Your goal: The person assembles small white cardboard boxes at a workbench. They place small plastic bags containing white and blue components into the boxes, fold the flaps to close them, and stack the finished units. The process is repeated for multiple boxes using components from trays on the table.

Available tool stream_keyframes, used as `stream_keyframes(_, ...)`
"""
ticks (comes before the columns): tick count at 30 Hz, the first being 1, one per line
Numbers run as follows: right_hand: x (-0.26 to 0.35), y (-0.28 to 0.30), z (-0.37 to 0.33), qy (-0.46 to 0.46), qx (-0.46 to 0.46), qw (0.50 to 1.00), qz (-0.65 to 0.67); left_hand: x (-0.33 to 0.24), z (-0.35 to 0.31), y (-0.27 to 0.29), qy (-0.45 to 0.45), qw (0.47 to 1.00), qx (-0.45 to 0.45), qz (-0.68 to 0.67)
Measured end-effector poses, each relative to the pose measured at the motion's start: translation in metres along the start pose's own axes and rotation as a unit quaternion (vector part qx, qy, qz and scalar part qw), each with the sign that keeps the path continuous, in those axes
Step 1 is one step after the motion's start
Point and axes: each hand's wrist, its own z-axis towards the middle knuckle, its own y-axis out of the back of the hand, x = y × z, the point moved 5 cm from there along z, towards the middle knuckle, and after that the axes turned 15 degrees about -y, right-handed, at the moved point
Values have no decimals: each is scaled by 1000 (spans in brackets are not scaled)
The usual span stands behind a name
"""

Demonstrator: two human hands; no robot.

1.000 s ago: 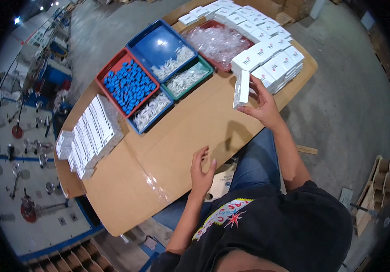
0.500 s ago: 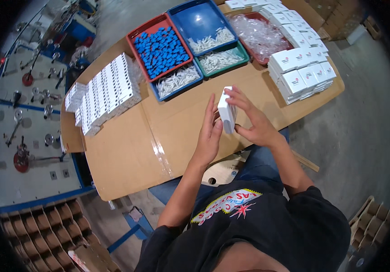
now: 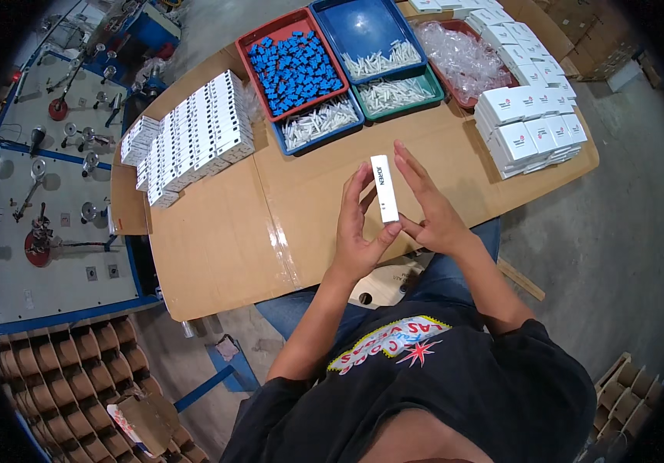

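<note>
A small white box (image 3: pixel 384 189) is held upright above the near part of the cardboard-covered table, its narrow side with dark print turned up to view. My left hand (image 3: pixel 359 220) grips it, with the thumb at its lower end and the fingers along its left side. On the other side, my right hand (image 3: pixel 434 212) is spread, its long fingers stretched upward and apart from the box. The right thumb comes close to the box's lower right corner; whether it touches is hard to tell.
Stacked white boxes stand on the table's left (image 3: pixel 193 143) and right (image 3: pixel 533 135). At the back are a red tray (image 3: pixel 252 100) of blue pieces, blue (image 3: pixel 363 27) and green (image 3: pixel 436 92) trays with white pieces, and a red tray of clear plastic bags (image 3: pixel 467 65).
The white box has turned so its printed narrow side faces up. My right fingers have come away from its top, while the left hand keeps hold. The whole view has shifted slightly.
</note>
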Motion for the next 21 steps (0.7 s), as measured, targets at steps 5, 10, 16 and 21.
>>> stream_keyframes(5, 5, -4, 0, -10, 18, 1000, -8, 4, 2, 6, 40, 998, -29, -26)
stream_keyframes(10, 1, -10, -1, -11, 28, 999, -44, 25, -14, 4, 359, 897, -155, -206)
stream_keyframes(16, 4, -26, -2, 10, 26, 999, -24, 17, -22, -6, 401, 863, -187, -242)
stream_keyframes(21, -4, -37, 0, 24, 22, 999, -3, 4, -22, -11, 396, 861, -211, -237)
